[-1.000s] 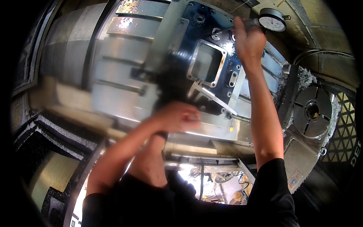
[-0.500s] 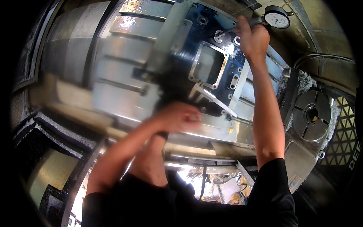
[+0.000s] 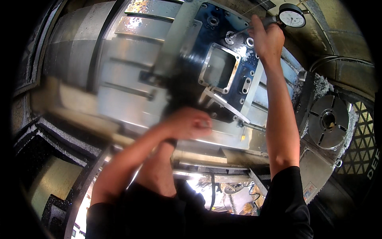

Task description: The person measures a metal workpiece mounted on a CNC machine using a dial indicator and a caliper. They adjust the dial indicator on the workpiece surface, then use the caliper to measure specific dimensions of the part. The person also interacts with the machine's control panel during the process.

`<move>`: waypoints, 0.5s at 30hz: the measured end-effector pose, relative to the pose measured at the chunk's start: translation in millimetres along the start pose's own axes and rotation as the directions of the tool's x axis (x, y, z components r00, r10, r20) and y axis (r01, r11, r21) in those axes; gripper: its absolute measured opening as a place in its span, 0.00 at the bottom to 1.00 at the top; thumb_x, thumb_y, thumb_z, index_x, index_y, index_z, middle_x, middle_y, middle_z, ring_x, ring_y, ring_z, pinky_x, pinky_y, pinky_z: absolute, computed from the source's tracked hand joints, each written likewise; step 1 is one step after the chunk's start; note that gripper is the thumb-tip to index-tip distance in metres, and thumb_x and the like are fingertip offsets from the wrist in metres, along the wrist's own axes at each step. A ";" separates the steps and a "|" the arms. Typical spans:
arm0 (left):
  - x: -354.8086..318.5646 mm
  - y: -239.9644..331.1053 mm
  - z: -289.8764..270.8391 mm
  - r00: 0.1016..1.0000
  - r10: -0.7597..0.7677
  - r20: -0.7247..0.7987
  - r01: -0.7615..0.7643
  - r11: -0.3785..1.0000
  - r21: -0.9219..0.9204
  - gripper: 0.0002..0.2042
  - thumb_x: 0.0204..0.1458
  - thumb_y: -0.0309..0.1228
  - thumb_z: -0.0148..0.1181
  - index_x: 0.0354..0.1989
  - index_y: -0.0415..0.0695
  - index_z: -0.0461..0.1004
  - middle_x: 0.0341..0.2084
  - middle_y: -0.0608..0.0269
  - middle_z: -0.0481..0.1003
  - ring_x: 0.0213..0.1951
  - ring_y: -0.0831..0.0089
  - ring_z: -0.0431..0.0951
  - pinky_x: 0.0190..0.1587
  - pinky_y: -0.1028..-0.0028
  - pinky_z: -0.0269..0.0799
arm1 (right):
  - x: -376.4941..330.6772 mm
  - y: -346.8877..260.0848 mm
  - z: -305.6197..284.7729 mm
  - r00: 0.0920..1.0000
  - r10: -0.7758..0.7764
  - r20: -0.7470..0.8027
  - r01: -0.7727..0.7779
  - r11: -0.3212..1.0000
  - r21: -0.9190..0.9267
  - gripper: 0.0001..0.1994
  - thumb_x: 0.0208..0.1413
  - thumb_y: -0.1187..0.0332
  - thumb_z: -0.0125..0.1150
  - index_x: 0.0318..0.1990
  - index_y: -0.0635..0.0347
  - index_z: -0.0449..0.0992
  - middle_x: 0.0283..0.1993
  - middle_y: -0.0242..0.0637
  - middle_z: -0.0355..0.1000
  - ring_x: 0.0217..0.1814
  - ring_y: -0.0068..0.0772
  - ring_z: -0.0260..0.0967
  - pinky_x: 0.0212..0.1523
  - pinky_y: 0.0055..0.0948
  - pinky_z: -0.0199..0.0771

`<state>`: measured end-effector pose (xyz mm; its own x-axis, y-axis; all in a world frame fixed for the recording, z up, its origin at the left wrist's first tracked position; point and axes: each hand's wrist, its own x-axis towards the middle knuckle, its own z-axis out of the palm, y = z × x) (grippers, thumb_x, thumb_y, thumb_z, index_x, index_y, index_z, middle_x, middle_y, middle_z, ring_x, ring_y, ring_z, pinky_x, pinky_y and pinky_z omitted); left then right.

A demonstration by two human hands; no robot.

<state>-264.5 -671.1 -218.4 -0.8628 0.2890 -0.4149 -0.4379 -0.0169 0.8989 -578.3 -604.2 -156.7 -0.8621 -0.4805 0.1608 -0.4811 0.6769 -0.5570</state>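
My right hand [image 3: 267, 42] is closed around the handle of a dial bore gauge [image 3: 292, 16], whose round white dial sits beyond my knuckles. The gauge's thin stem slants down left to a round bore [image 3: 230, 38] in a dark blue-black machined plate [image 3: 223, 19]; how deep the tip sits is unclear. A silver caliper [image 3: 227, 105] lies across the plate beside a square opening with a bright rim [image 3: 203, 71]. My left hand [image 3: 191, 123], somewhat blurred, hovers near the plate's front edge with its fingers curled in. What it holds, if anything, is hidden.
The plate rests on a slotted metal machine table [image 3: 127, 75]. A round slotted chuck [image 3: 328, 121] stands at the right, with metal chips [image 3: 320, 85] heaped behind it. Hoses [image 3: 338, 59] run along the right wall. My bent knee [image 3: 159, 171] is below my left forearm.
The gauge's dial has tipped very slightly upward and away, with my right hand still around its handle. My left hand stays in nearly the same place.
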 end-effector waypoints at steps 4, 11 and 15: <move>-1.4 -1.8 0.8 1.000 -0.007 -0.009 0.007 1.000 -0.014 0.11 0.56 0.33 0.69 0.43 0.43 0.79 0.23 0.69 0.77 0.27 0.86 0.74 0.33 0.81 0.72 | -4.7 -0.1 3.2 1.000 -0.018 -0.011 0.018 1.000 -0.021 0.23 0.63 0.51 0.59 0.37 0.68 0.85 0.30 0.43 0.83 0.36 0.34 0.84 0.43 0.29 0.78; 0.8 0.2 -0.6 1.000 -0.003 0.007 0.003 0.998 0.061 0.11 0.56 0.32 0.69 0.43 0.42 0.78 0.23 0.67 0.78 0.26 0.84 0.76 0.32 0.80 0.72 | -4.8 0.5 5.7 0.999 -0.016 -0.050 0.020 0.998 0.066 0.23 0.64 0.51 0.62 0.34 0.68 0.85 0.28 0.43 0.83 0.32 0.33 0.83 0.39 0.29 0.79; 0.6 -0.5 0.7 1.000 -0.008 -0.011 0.008 0.999 0.041 0.11 0.57 0.31 0.67 0.44 0.39 0.78 0.24 0.65 0.79 0.25 0.82 0.78 0.30 0.80 0.73 | -0.5 -0.5 6.1 0.999 0.008 -0.046 -0.007 0.999 0.033 0.23 0.64 0.53 0.63 0.33 0.70 0.83 0.27 0.44 0.82 0.31 0.32 0.83 0.36 0.29 0.79</move>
<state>-264.5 -670.3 -219.0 -0.8621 0.2782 -0.4236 -0.4345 0.0243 0.9003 -576.6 -607.7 -161.5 -0.8725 -0.4485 0.1938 -0.4699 0.6615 -0.5845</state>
